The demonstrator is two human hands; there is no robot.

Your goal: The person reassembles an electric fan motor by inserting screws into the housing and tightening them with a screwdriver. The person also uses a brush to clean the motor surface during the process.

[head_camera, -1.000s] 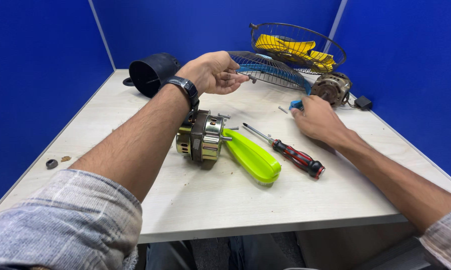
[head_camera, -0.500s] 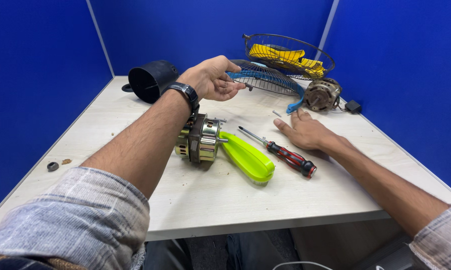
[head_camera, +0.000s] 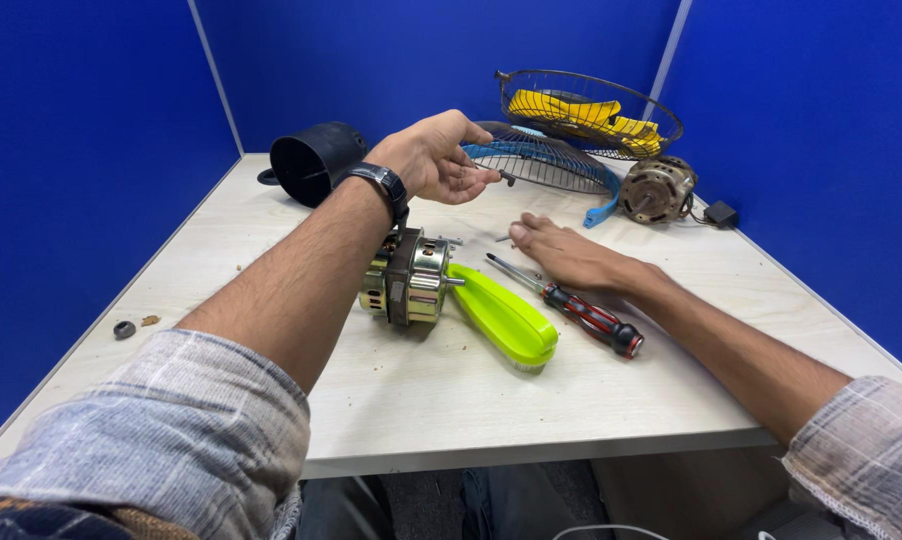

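Left hand [head_camera: 439, 158] raised above the worktop [head_camera: 271, 260], beyond the motor [head_camera: 408, 278], palm turned inward, thumb and forefinger pinched on a small dark screw [head_camera: 508, 178]. Wrist with a black watch [head_camera: 383, 183], forearm running diagonally from near-left, sleeve rolled up.

Right hand [head_camera: 563, 255] flat on the worktop, right of the motor, palm down, fingers together and stretched left, clamped on nothing. Fingertips just beside a small pin [head_camera: 501, 238] lying past the motor's far right. Pin nearer this hand than the left one; too small to tell its long axis surely.

Screwdriver [head_camera: 571, 305] touching or just under the right hand's near edge, red-black handle toward near-right, tip toward the motor. Green brush [head_camera: 503, 318] just right of the motor, long axis parallel to the screwdriver.

Motor lying on its side, shaft pointing right. Beyond it: black cone [head_camera: 311, 165] to the left, blue-rimmed grille [head_camera: 546, 160] behind the left hand, second grille [head_camera: 591, 110] holding yellow blades [head_camera: 571, 108] farther right, second motor [head_camera: 656, 190] far right. Small nut [head_camera: 124, 329] well left of the motor, near the edge.
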